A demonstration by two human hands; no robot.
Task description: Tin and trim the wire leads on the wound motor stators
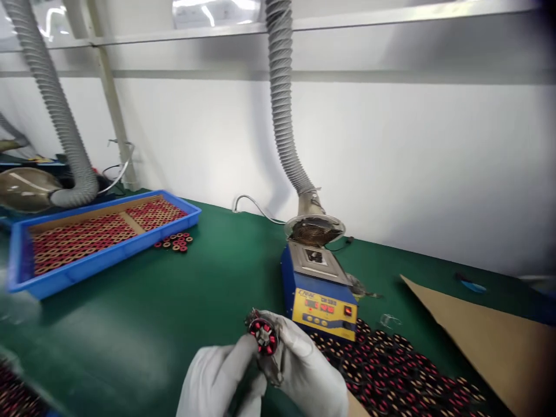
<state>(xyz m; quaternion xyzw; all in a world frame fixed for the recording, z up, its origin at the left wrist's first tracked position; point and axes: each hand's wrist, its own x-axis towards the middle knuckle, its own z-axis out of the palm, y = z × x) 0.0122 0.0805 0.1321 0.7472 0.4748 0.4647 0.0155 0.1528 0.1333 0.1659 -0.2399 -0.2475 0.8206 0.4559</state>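
Observation:
In front of me I hold a small motor stator (263, 336), a dark round ring with red windings and a pale centre, its face turned toward the camera. My right hand (308, 365), in a white glove, is closed around its right side, and a grey metallic piece (271, 368) shows below it between the fingers. My left hand (219, 370), gloved too, is closed with its fingertips at the stator's lower left edge. Just beyond my hands stands a blue solder pot (321, 295) with a yellow front panel and lit red digits.
A fume hose (282, 98) with a round hood (315, 229) hangs over the pot. Many stators (391, 370) cover the bench at right, beside brown cardboard (486, 336). At left, a blue tray (104, 255) holds rows of red and tan rings; several loose rings (176, 242) lie by it.

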